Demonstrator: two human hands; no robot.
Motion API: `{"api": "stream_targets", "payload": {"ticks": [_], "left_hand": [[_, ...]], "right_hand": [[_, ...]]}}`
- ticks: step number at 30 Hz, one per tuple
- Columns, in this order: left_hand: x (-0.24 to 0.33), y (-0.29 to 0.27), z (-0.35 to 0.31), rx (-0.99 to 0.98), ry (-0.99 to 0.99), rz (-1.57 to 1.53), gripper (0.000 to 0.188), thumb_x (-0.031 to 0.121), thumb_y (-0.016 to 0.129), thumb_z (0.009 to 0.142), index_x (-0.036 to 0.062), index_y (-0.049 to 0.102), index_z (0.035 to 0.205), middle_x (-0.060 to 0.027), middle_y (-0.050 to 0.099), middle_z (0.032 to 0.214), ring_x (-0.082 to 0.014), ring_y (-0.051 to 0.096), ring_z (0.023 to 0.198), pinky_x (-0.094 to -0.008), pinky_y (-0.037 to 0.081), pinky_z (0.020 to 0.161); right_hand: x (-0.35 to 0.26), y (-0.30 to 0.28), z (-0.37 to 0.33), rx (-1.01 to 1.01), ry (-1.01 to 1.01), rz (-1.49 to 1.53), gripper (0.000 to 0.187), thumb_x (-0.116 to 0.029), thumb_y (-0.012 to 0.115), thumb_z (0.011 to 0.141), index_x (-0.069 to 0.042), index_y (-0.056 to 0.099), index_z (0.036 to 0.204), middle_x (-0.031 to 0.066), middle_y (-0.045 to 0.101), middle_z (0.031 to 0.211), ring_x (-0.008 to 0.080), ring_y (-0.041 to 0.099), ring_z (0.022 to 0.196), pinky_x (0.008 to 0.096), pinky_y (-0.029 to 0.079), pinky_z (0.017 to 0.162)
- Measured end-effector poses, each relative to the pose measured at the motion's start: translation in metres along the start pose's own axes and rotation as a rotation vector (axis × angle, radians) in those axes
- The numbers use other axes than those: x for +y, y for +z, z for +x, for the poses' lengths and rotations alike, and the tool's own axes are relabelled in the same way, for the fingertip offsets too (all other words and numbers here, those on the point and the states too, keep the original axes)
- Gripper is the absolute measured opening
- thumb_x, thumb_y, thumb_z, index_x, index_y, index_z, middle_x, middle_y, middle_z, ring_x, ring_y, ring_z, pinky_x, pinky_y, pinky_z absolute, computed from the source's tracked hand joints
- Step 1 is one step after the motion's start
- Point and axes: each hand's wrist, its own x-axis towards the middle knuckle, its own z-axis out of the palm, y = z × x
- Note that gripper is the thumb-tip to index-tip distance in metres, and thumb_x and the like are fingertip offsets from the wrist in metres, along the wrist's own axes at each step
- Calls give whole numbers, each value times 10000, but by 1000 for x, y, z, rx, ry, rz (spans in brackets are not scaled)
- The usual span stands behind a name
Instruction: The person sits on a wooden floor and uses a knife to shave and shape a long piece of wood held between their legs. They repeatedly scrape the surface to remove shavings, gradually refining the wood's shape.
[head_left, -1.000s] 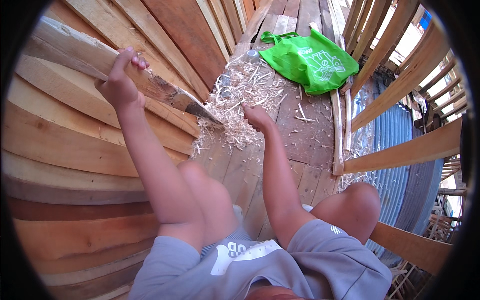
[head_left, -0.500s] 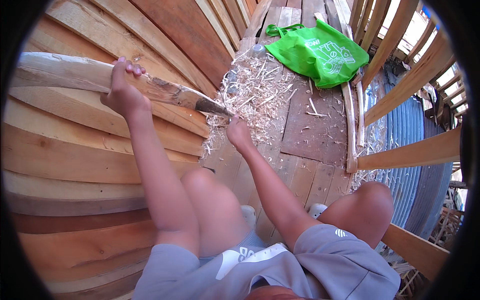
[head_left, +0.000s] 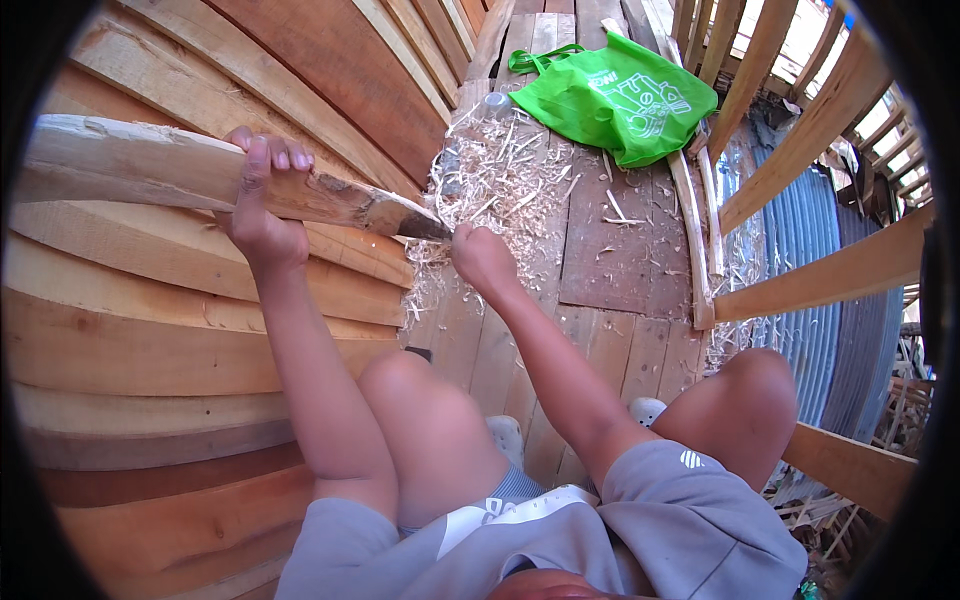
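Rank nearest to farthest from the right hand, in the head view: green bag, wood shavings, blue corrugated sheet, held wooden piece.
1. Held wooden piece: immediately left.
2. Wood shavings: floor just beyond.
3. Green bag: farther ahead, slightly right.
4. Blue corrugated sheet: far right.

Planks [head_left: 200,300] left, pole [head_left: 180,165] before them, shavings [head_left: 510,190] on floor [head_left: 620,260] ahead, bag [head_left: 610,100] beyond, slats [head_left: 820,280] right.

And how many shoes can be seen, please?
2. One shoe is beside the left leg, the other beside the right leg; both are partly hidden.
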Motion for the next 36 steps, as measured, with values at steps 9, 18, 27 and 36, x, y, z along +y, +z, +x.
{"api": "stream_targets", "payload": {"ticks": [9,18,27,36], "left_hand": [[-4,13,-3,8,-49,-52,232,316,577,992,114,474,947,7,400,735,-141,440,687,-330,405,698],[-11,1,5,-6,-54,-16,256,333,588,990,113,470,937,10,390,738,-132,431,690,-327,402,698],[-7,-17,3,70,-45,-109,217,269,626,978,93,504,946,0,426,716,-139,456,656,-328,421,669],[9,-1,-15,-25,-63,-39,197,252,594,983,99,501,900,3,413,688,-138,453,625,-348,434,662]], "right_hand": [[108,28,29,-124,-155,-357,331,-119,447,917,75,652,1088,331,666,1018,454,666,962,528,527,863],[-13,-4,-5,-72,-47,138,575,-336,311,960,101,679,900,354,648,950,513,625,965,552,462,911],[-26,-3,-15,6,27,46,544,-329,334,966,76,696,938,319,672,974,495,642,964,548,477,915],[5,0,-7,-20,-17,88,535,-337,343,964,70,687,1011,333,654,1051,473,641,1008,548,484,912]]}}
